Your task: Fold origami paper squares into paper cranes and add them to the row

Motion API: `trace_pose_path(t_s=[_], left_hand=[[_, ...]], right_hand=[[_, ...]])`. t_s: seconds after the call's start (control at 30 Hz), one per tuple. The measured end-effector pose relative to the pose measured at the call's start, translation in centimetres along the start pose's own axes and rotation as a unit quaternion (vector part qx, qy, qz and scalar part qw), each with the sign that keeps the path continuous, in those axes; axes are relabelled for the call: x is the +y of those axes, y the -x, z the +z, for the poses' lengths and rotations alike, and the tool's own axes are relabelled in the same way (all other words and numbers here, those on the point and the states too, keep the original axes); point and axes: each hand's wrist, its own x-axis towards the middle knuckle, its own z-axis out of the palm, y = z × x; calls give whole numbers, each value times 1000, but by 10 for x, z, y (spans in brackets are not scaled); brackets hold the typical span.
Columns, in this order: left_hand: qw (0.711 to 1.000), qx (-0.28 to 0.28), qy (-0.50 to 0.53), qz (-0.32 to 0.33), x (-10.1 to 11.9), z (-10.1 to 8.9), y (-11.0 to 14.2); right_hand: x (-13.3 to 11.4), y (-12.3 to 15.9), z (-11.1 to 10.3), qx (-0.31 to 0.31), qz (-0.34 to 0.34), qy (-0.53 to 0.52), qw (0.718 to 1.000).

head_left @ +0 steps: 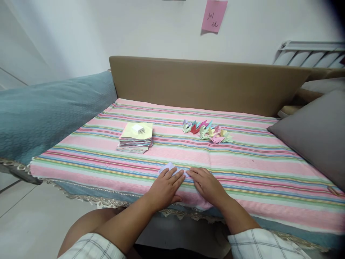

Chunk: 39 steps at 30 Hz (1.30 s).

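A pale lavender sheet of folded paper point(170, 166) lies on the striped cloth near the front edge of the seat. My left hand point(166, 187) rests flat over it with the fingers stretched out, covering much of the paper. At the paper's right end, the fingertips of my right hand point(206, 183) press down, its fingers extended and close together. Most of the folds are hidden under my hands. Farther back sits a group of small folded paper cranes point(207, 132) in several colours.
A stack of square paper point(136, 142) stands at the left, with a white plug adapter point(138, 128) on top. The striped cloth point(250, 162) covers the seat. A grey cushion point(315, 133) leans at the right, a blue-covered armrest point(54, 108) at the left, and a brown backrest point(199, 84) behind.
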Motion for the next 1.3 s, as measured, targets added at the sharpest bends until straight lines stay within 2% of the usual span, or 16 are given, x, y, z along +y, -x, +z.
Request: trace_pose_path(t_s=[0.17,0.3,0.5,0.7,0.97,1.17,1.3], left_hand=[[1000,2,6,-4,0,1,0],[1000,4,16,-7,0,2,1],[1000,5,28,-12,0,3,0],[999,10,31,-15,0,3,1],[999,19,34,-12,0,6,1],[998,31,56,-15,3,-1,1],[991,57,120,-11,-4,-8,4]], right_hand=[[2,5,6,45,-14,35,998],[3,7,9,54,-32,72,995],[1,9,12,71,-22,113,991],[-8,10,9,76,-22,103,991],[-6,13,11,94,-12,64,993],[-26,5,25,79,-98,26,992],[-33,0,36,80,-77,4,994]])
